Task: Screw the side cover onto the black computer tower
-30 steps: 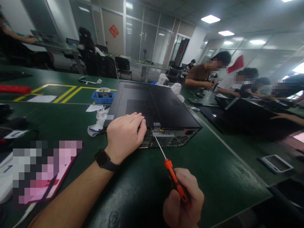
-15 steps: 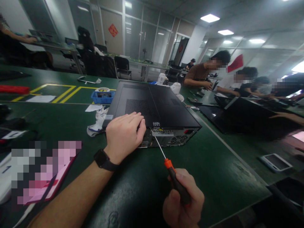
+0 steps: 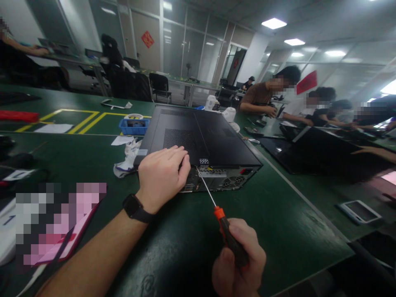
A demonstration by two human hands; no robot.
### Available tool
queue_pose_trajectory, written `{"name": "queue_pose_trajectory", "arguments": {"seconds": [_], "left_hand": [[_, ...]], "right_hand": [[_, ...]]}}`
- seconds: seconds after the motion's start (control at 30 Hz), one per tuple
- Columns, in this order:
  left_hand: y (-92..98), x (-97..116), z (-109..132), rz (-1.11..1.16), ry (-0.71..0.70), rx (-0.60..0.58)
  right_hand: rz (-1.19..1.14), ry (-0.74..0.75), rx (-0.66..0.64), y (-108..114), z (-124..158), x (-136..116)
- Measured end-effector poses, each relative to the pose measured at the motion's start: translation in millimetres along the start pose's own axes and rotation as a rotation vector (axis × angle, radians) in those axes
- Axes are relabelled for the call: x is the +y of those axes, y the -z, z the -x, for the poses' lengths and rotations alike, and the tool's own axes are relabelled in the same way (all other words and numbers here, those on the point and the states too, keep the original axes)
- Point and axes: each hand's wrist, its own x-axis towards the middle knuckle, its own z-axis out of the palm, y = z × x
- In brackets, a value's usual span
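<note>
A black computer case (image 3: 213,134) lies flat on the green counter (image 3: 287,225), set back from the near edge, one corner just beside the strip along the right edge. Its panel with the fan grille faces the person. The shaft of an orange-and-black screwdriver (image 3: 233,239) slants up to that panel's top edge; the tip is too small to tell exactly what it meets.

The right hand (image 3: 246,251) grasps the screwdriver's handle, its fingers wrapped closely round it, the thumb on the other side. The left hand (image 3: 163,171) rests palm down on the case's near top edge, gripping nothing visible; its fingers (image 3: 173,152) lie together, slightly bent, on the cover, with the thumb a little apart, near the screwdriver's tip. A dark watch (image 3: 134,207) circles the left wrist.

Left of the case lie a crumpled white cloth (image 3: 126,160) and, farther from the near edge, a blue bin (image 3: 133,130). Past the right edge strip lies a pale framed device (image 3: 361,211). Beyond, a person in a brown shirt (image 3: 255,99) bends over small parts.
</note>
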Motion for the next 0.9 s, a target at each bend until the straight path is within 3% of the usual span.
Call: {"name": "queue_pose_trajectory", "arguments": {"seconds": [0.27,0.47,0.63,0.9], "left_hand": [[-1.4,-1,0,-0.008,0.002,-0.005],[-1.1,-1,1,-0.006,0.008,-0.008],[-0.4,0,0,-0.002,0.004,-0.002],[-0.6,0,0,-0.002,0.000,-0.001]], "right_hand": [[0.120,-0.012,0.034,2,6,3],[0.052,-0.025,-0.012,1,1,1],[0.126,0.005,0.052,2,9,4],[-0.004,-0.002,-0.015,0,-5,-2]]}}
